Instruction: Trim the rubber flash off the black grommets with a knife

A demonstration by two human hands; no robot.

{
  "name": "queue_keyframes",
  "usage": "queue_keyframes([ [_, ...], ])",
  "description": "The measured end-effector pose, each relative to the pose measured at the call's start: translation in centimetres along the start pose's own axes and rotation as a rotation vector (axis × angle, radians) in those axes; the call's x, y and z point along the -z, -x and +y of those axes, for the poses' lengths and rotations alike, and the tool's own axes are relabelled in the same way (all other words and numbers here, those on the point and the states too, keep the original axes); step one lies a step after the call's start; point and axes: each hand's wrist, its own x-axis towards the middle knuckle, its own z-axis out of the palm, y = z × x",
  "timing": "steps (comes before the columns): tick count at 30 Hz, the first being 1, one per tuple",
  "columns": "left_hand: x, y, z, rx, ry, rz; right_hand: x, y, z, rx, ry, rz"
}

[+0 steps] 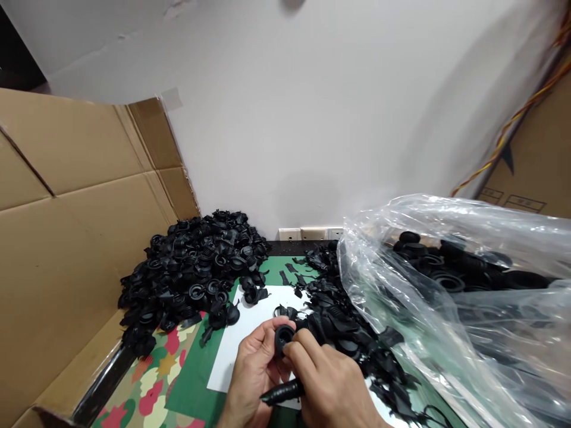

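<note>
Over white paper sheet (232, 345), pinching round black cap (284, 338) in left hand (256, 362), touching cap and gripping black handle (283, 392) with right hand (328, 371), facing black ribbed parts (196, 261) heaped left of sheet

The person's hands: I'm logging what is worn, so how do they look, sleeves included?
The left hand and the right hand are both bare, with no glove, ring or watch showing. No sleeve or cuff reaches into view.
</note>
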Motion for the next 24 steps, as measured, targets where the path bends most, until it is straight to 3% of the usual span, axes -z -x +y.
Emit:
queue_keyframes([
  [4, 0.2, -0.2, -0.1, -0.035, 0.0, 0.108, 0.1, 0.0, -0.2, 0.131, -0.023, 0.085],
  [7, 0.5, -0.3, 0.1, -0.064, 0.019, 0.175, 0.9, 0.8, 0.3, 0.11, -0.126, 0.054],
  [11, 0.7, -0.3, 0.3, -0.06, 0.022, 0.13, 2.8, 1.1, 1.6, -0.206, -0.374, -0.114],
  [14, 0.6, -0.1, 0.2, -0.06, 0.0, 0.085, 4.0, 0.4, 2.7, -0.458, -0.411, -0.217],
  [19, 0.7, 0.3, 0.0, -0.057, -0.042, 0.091, 4.5, -0.1, 3.4, -0.67, -0.423, -0.292],
  [24, 0.9, 0.2, 0.1, -0.055, -0.06, 0.072, 4.8, -0.5, 3.2, -0.818, -0.449, -0.236],
])
